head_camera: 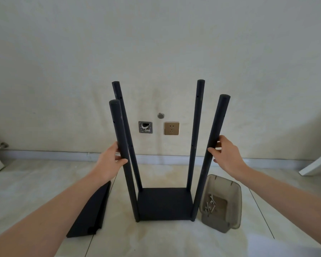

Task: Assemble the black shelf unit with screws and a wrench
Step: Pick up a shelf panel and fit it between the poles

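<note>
Two hands, left (110, 160) and right (225, 154), each gripped one of four upright black poles (122, 145); two spare shelf panels (92, 214) lay on the floor.

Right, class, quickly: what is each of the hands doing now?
Left hand: grips the near left pole.
Right hand: grips the near right pole.

— Where does the view look from?
— One head-worn camera, facing forward and down at the floor (156, 242) and wall (156, 43).
— How near?
— Arm's length from the posts (194, 138); forearms enter from the bottom corners.
</note>
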